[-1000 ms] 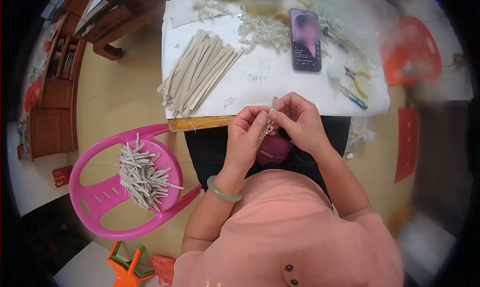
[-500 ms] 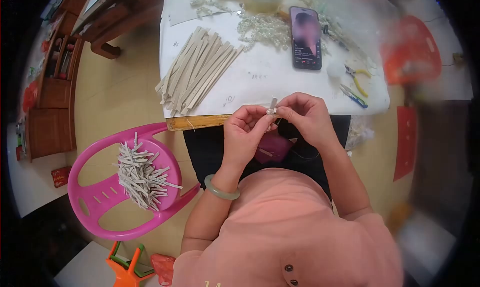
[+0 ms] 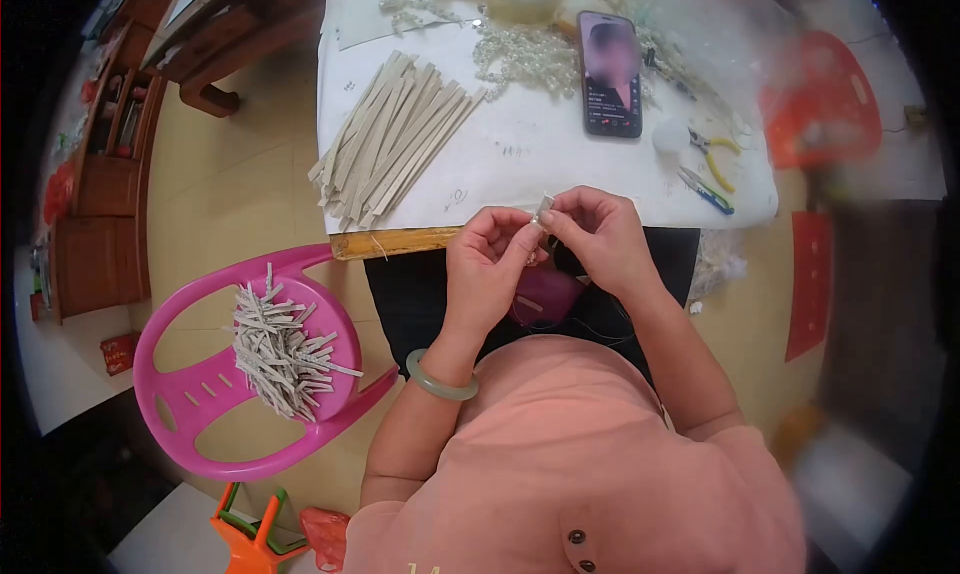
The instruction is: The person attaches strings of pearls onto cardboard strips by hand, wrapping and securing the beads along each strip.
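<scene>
My left hand (image 3: 488,256) and my right hand (image 3: 605,239) meet just off the table's front edge, fingertips almost touching. Between them a short grey strip (image 3: 545,205) sticks up, with small pale beads at its lower end. Both hands are closed in a pinch on this beaded piece. A thin dark thread (image 3: 600,334) loops below my right hand over the dark cloth on my lap. Beyond my left hand, a pile of long grey-beige strips (image 3: 395,144) lies on the white-covered table (image 3: 500,179).
A pink plastic chair (image 3: 165,344) at left bears a heap of short grey strips (image 3: 285,359). A phone (image 3: 610,74), strings of pale beads (image 3: 520,59), yellow-handled cutters (image 3: 718,171) and blue-green tweezers or pliers (image 3: 707,191) lie on the table. A red chair (image 3: 820,99) stands at right.
My right hand has shifted slightly left, closer to my left fingers, and now covers more of the beads. The strip leans more to the right. The thread hangs lower over my lap.
</scene>
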The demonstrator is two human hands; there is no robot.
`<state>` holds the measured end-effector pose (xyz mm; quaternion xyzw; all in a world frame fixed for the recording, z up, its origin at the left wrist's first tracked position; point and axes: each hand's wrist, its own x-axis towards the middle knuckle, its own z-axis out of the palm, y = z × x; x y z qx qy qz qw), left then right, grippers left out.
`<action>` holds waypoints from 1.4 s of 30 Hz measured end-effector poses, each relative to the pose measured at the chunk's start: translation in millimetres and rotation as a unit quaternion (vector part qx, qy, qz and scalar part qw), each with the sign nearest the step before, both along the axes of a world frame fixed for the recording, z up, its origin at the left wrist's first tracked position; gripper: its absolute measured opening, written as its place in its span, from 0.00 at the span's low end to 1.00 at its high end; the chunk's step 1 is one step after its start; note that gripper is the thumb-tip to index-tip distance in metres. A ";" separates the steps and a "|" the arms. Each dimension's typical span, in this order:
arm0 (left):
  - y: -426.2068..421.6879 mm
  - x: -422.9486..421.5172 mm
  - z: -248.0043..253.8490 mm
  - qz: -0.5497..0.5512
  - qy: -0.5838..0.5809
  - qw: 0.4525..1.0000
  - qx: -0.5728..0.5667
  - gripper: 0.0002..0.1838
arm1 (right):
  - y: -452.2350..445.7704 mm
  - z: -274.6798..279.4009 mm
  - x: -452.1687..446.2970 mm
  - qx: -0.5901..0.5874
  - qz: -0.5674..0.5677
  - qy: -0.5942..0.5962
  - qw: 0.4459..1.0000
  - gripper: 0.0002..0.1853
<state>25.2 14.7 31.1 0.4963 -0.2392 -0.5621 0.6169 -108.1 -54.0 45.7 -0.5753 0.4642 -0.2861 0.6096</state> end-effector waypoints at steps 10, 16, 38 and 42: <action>0.1 6.0 1.9 -0.018 0.020 0.999 0.037 0.07 | 3.0 9.5 0.6 -0.086 0.011 0.060 0.994 0.07; -0.5 9.2 1.8 -0.006 0.138 0.990 0.026 0.07 | -7.0 10.0 -18.5 -0.128 0.010 0.046 0.991 0.04; -1.8 12.9 12.7 -0.064 0.089 0.994 -0.013 0.07 | -11.5 9.6 -21.2 0.014 0.106 -0.113 0.988 0.06; -0.8 13.9 14.1 -0.081 0.067 0.994 -0.004 0.07 | -16.3 9.6 -24.6 0.056 0.129 -0.131 0.981 0.06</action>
